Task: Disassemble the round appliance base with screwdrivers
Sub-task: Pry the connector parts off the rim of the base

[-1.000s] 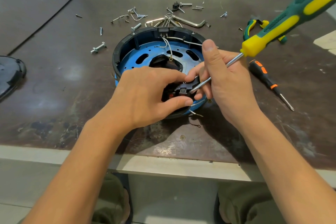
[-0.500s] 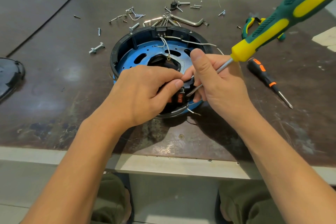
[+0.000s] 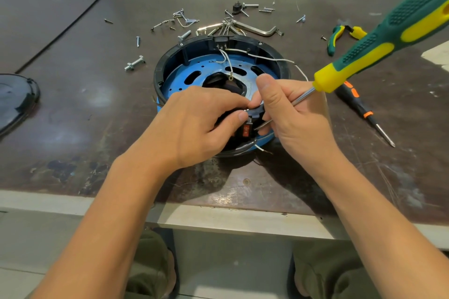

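head view: round appliance base point(image 3: 184, 56) sits open side up mid-table, near the front edge, black rim around a blue inner plate. left hand point(image 3: 194, 126) reaches over the near rim, thumb and forefinger pinching a small black switch block point(image 3: 246, 130) with an orange rocker. right hand point(image 3: 296, 116) is curled round the bare shaft of the green-and-yellow screwdriver point(image 3: 388, 39), thumb upright, handle slanting up to the far right and tip at the block. exact seat of the tip is hidden by fingers. white wire point(image 3: 267, 57) loops from the far rim toward the right hand. loose screws point(image 3: 184, 19), a hex key point(image 3: 257, 29) and pliers point(image 3: 340, 34) lie beyond the base, and an orange-and-black screwdriver point(image 3: 359, 104) lies to its right. step in hand looks like prying the switch free of the rim. next move likely calls for gentle leverage, then drawing the block out without tearing its wires.
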